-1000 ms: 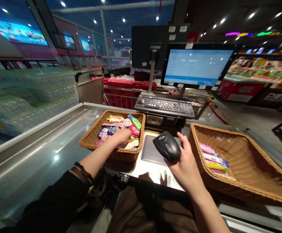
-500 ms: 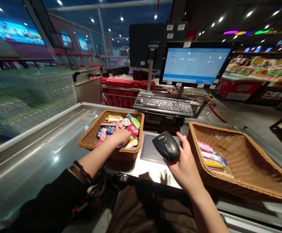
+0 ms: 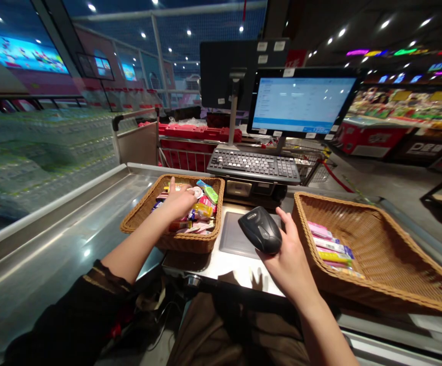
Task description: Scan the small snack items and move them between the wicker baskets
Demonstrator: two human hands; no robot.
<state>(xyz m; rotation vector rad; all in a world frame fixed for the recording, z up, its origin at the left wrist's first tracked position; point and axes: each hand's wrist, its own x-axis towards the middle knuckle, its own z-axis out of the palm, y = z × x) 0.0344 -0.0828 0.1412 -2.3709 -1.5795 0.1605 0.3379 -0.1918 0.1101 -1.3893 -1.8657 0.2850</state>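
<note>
My left hand (image 3: 180,202) reaches into the left wicker basket (image 3: 140,217), above a mixed pile of small packaged sweets (image 3: 202,209). Its fingers are apart and I see nothing held in them, though some fingertips are hidden among the packets. A green and blue packet (image 3: 210,193) lies at the basket's far right corner. My right hand (image 3: 287,256) is wrapped round a black barcode scanner (image 3: 261,230), held over the counter between the two baskets. Several slim packets (image 3: 330,245), pink, white and yellow, lie in the right wicker basket (image 3: 388,244).
A keyboard (image 3: 253,165) and a lit monitor (image 3: 303,104) stand behind the counter. Between the baskets is a grey pad (image 3: 234,236). The metal counter (image 3: 91,229) stretches left, with a shopping cart (image 3: 183,155) beyond it and stacked bottle packs (image 3: 72,134) further left.
My left hand has shifted left and up within the basket, uncovering yellow and red packets at its near right. The right hand and scanner stay almost where they were.
</note>
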